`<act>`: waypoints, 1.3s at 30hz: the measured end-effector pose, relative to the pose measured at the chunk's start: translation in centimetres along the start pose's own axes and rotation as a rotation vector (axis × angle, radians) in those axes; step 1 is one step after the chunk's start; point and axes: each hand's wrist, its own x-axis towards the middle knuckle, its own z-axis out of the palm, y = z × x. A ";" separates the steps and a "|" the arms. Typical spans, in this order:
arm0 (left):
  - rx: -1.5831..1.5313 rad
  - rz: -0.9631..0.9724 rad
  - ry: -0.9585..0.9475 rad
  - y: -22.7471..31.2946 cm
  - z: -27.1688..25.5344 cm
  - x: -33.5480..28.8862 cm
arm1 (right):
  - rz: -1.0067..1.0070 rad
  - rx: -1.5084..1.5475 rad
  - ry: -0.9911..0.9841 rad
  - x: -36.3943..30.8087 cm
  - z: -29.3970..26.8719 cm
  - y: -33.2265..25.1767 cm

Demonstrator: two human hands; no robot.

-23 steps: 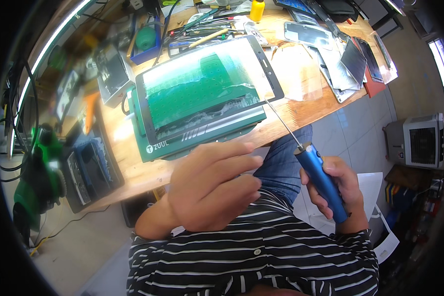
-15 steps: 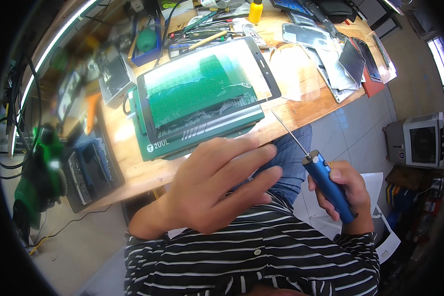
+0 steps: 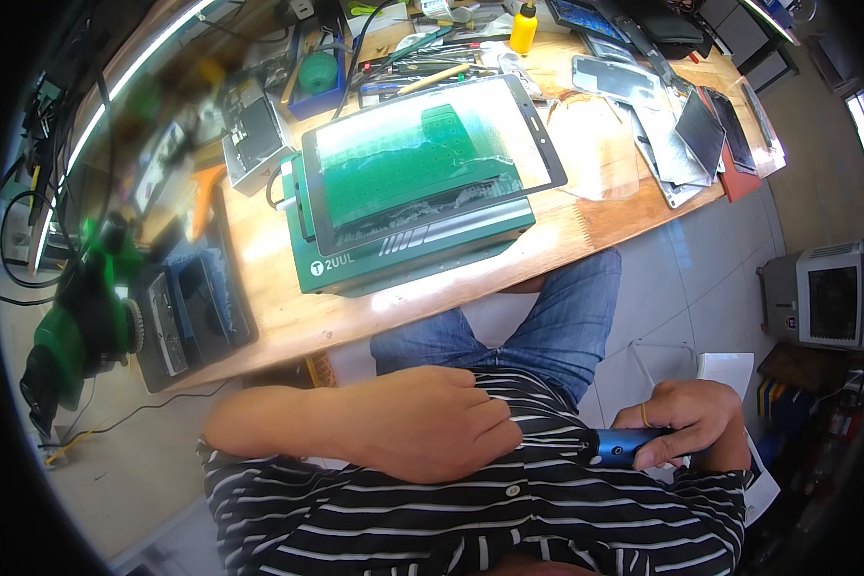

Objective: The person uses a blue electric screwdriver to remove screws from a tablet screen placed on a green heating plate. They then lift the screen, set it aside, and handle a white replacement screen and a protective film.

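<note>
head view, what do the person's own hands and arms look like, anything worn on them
Both hands are ungloved and the forearms bare. The left sleeve and right sleeve are black with thin whitish stripes and end near the elbows. The right hand has a thin yellowish band, apparently a ring, on one finger; none shows on the left hand.

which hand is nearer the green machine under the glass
Left. The left hand is below the green machine in the picture; the right hand is farther off, to its lower right.
</note>
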 end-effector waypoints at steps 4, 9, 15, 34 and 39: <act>-0.236 -0.115 0.086 -0.3 0.2 -1.8 | 0.028 -0.016 -0.058 0.5 -0.9 -0.3; -0.244 -0.250 0.495 -0.5 -1.8 -3.6 | 0.038 0.017 -0.036 1.7 -1.7 -0.9; -0.048 -0.186 0.261 -0.8 2.6 -1.9 | 0.111 -0.151 -0.035 4.1 -1.8 -1.6; 0.045 -0.367 0.848 -1.0 0.5 -4.7 | -0.261 0.739 0.544 8.5 -1.4 -1.8; 0.243 -0.359 0.787 -2.1 0.0 -1.9 | -0.248 0.781 0.552 11.5 -1.2 -3.1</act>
